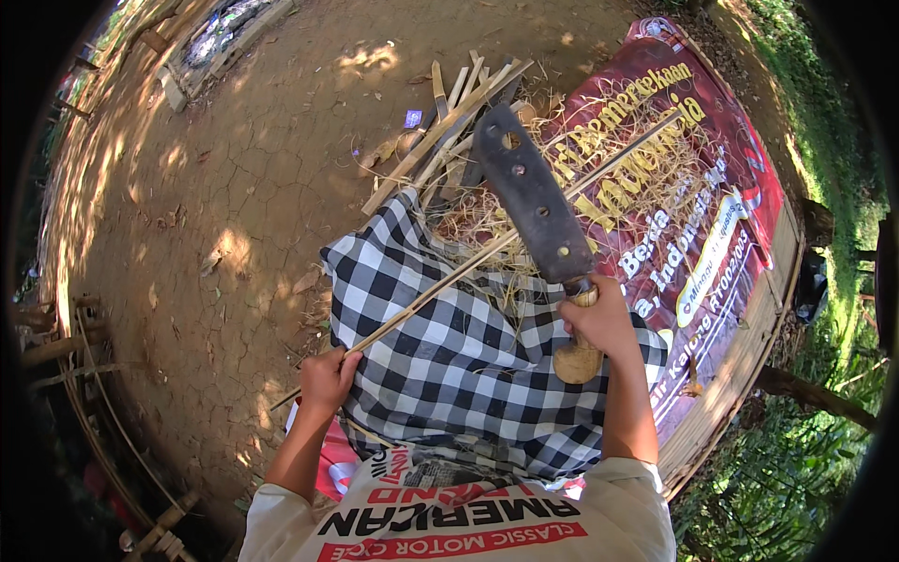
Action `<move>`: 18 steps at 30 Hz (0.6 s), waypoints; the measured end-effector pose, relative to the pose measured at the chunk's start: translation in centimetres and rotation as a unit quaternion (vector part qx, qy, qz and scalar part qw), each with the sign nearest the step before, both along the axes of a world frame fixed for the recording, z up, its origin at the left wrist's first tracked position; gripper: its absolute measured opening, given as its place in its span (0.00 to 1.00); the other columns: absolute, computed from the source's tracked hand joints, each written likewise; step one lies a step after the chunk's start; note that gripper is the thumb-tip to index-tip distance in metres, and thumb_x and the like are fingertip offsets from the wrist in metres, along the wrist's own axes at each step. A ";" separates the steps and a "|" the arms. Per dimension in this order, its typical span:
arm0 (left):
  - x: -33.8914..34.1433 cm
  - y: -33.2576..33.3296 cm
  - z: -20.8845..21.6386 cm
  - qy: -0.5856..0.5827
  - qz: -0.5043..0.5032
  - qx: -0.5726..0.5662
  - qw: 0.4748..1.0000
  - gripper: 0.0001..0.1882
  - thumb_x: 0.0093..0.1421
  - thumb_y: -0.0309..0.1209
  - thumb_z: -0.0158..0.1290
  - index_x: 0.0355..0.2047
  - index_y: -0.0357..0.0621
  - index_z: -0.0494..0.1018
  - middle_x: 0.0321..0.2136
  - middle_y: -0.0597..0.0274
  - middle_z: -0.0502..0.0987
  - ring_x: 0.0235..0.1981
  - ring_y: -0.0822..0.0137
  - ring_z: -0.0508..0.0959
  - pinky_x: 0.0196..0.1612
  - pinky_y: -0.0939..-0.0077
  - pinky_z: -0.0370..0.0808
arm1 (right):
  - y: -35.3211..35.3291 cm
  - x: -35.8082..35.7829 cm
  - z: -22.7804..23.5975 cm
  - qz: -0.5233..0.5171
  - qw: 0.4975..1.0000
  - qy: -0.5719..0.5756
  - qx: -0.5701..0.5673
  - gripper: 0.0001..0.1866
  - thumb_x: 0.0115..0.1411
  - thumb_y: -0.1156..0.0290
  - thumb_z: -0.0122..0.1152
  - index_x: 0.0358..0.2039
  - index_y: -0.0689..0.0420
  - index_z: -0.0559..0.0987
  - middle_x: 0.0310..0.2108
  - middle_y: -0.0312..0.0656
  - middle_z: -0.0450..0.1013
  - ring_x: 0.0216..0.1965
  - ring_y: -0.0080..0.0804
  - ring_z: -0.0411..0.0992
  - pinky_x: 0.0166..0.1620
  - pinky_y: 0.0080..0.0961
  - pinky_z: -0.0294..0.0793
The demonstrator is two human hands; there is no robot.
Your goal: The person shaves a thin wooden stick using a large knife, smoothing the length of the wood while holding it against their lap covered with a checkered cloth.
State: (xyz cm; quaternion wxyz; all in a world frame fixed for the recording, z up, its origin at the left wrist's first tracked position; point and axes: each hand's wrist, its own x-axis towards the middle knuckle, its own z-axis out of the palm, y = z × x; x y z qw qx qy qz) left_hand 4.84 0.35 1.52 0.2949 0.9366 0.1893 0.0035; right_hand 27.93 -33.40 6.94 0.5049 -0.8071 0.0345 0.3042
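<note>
My left hand [326,378] is closed around the lower part of a long thin bamboo strip [429,294]. The strip slants up to the right across my lap and passes behind the blade of a cleaver [534,192]. My right hand [596,321] grips the cleaver by its wooden handle [577,361]. The dark, broad blade has several holes and points up and to the left. Whether its edge touches the strip I cannot tell. A black-and-white checked cloth [421,347] covers my lap under both hands.
Curly pale shavings [646,140] lie over a dark red printed banner [749,225] on the right. Split bamboo pieces [449,122] are heaped beyond the cloth. Cracked bare earth [234,187] spreads to the left. A bamboo edge [740,375] borders the banner, with green plants [768,487] beyond.
</note>
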 end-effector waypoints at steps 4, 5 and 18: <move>0.4 -0.1 0.1 -0.002 0.001 0.017 1.000 0.20 0.57 0.40 0.57 0.16 0.40 0.69 0.14 0.47 0.70 0.16 0.45 0.71 0.19 0.59 0.66 | 1.1 -0.6 -1.3 -0.019 1.000 -0.007 -0.010 0.08 0.47 0.79 0.60 0.29 0.68 0.75 0.17 0.40 0.72 0.17 0.24 0.72 0.21 0.22 0.70; 0.5 -0.2 0.0 -0.003 -0.004 0.018 1.000 0.20 0.57 0.40 0.57 0.16 0.40 0.70 0.14 0.47 0.70 0.16 0.45 0.71 0.19 0.59 0.66 | 1.0 -1.0 -1.6 0.003 0.999 -0.011 -0.030 0.08 0.47 0.79 0.60 0.28 0.68 0.75 0.17 0.40 0.72 0.17 0.24 0.72 0.21 0.22 0.70; 0.3 0.1 0.5 0.012 0.002 0.015 1.000 0.19 0.56 0.40 0.59 0.16 0.40 0.70 0.13 0.48 0.69 0.16 0.46 0.71 0.19 0.61 0.65 | 0.5 0.3 -2.3 -0.010 0.996 0.079 0.034 0.08 0.48 0.80 0.59 0.30 0.68 0.74 0.19 0.41 0.73 0.17 0.25 0.72 0.22 0.25 0.71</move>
